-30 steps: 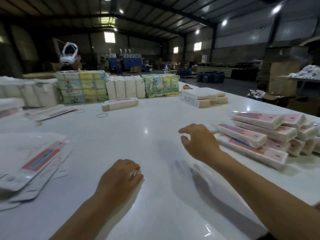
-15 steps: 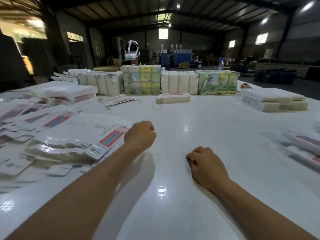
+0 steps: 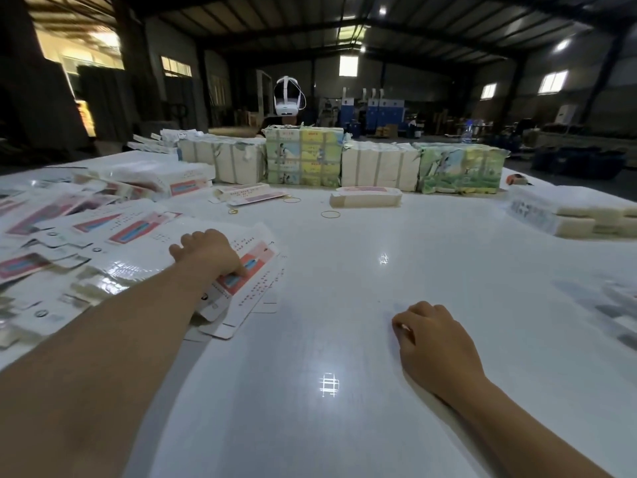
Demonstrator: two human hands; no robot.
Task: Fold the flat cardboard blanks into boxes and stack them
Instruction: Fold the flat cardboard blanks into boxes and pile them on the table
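A pile of flat white cardboard blanks point(image 3: 138, 260) with red-and-blue strips lies spread over the left of the white table point(image 3: 344, 305). My left hand point(image 3: 206, 251) reaches onto the pile with its fingers curled over the top blank point(image 3: 256, 267) and its thumb on the red strip. The near edge of that blank is slightly raised. Near the front right, my right hand point(image 3: 434, 343) rests on the bare table, fingers curled in and holding nothing. One folded box point(image 3: 365, 196) lies at the back centre. Blurred folded boxes point(image 3: 617, 305) show at the right edge.
Wrapped bundles point(image 3: 303, 157) stand in a row along the far edge. White stacks point(image 3: 572, 212) sit at the back right. Rubber bands point(image 3: 330, 214) lie near the folded box. A person wearing a white headset point(image 3: 289, 96) is behind the bundles.
My view has swung left from the stacked boxes to the blank pile. My left hand has moved forward onto the top blank. My right hand has drawn back from the boxes and curled.
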